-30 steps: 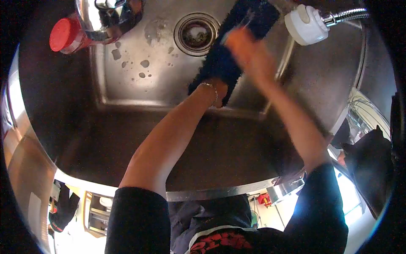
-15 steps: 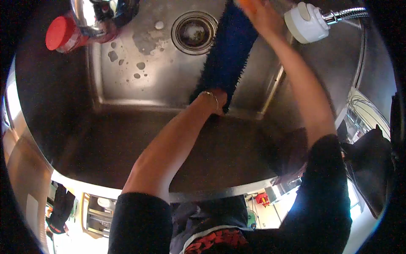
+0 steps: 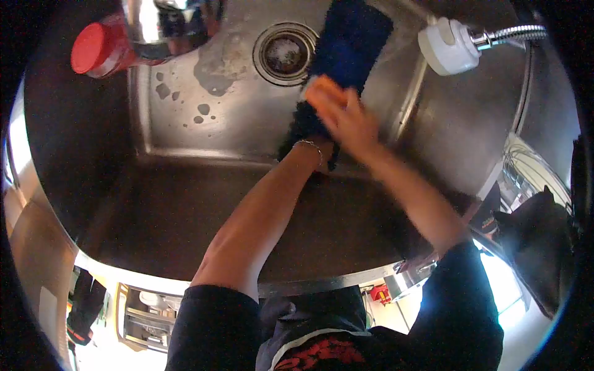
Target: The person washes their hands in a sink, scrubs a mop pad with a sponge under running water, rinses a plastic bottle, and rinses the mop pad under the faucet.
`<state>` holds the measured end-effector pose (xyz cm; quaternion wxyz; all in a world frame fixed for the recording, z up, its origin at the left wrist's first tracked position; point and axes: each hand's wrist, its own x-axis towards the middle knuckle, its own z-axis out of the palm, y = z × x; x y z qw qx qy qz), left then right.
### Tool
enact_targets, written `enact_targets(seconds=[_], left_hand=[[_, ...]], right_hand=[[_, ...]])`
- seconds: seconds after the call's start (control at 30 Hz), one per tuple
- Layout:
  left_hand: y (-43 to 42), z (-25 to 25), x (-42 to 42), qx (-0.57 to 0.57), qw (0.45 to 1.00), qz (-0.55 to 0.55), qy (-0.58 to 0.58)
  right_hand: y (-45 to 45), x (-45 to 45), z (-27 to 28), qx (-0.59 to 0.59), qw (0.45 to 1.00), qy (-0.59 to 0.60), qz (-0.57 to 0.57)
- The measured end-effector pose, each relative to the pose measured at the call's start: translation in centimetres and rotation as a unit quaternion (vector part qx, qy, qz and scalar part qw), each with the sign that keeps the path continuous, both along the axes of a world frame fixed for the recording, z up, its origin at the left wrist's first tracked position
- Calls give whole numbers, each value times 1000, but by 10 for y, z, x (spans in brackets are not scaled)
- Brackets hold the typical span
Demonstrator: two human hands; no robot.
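Note:
A dark blue shaggy cloth or mat point(image 3: 349, 46) lies lengthwise in the steel sink, just right of the drain point(image 3: 284, 54). At its near end is my left hand point(image 3: 323, 152), a thin bracelet at the wrist; its fingers are hidden against the cloth. My right hand point(image 3: 354, 127), slightly blurred, is closed on an orange object point(image 3: 325, 93), perhaps a brush or scrubber, over the middle of the cloth. Whether the orange object touches the cloth is hard to tell.
At the sink's far left stand a red-lidded jar point(image 3: 90, 49) and a shiny metal container point(image 3: 170, 25). A white spray head point(image 3: 448, 46) on a metal hose is at the right. Wire whisks point(image 3: 531, 157) and a black bag point(image 3: 537, 238) sit beyond the right rim.
My right hand went up to the cloth's far end, then came back down to its middle with the orange object. My left hand stayed at the near end. The cloth's far end shifted slightly.

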<state>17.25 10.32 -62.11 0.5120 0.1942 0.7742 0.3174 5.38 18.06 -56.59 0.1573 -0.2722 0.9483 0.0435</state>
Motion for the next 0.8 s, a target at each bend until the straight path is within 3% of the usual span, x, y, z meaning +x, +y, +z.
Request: enact_targets(seconds=[0.03,0.07,0.13,0.17,0.2,0.4,0.43,0.5,0.6,0.63,0.77,0.8], left_hand=[[1,0,2,-1,1000,-1,1],[2,2,3,-1,1000,0,3],[1,2,8,2,1000,5,3],[2,4,9,4,1000,7,5],[1,4,12,9,1000,6,-3],[4,1,10,0,1000,15,16],[3,1,9,-3,1000,17,16],[4,4,7,0,1000,13,-4],[5,-1,5,12,999,-17,-31],[9,-7,7,14,999,-39,11],[9,-10,6,35,997,-33,55],[9,-8,0,30,998,-20,52]], right_hand=[[1,1,0,5,997,-50,57],[-7,-53,-40,-117,988,-32,-95],[-41,-117,-45,-207,967,25,-145],[-68,-131,-9,-183,979,73,-49],[-58,-106,-15,-168,968,185,-38],[0,-45,-17,-116,989,54,76],[-21,-83,-25,-124,984,125,40],[-55,-129,-8,-181,980,84,-5],[-37,-82,-5,-209,965,143,-70],[-18,-40,6,-177,977,97,-66],[9,-98,-21,-254,964,80,5],[3,-131,-35,-240,958,154,-21]])
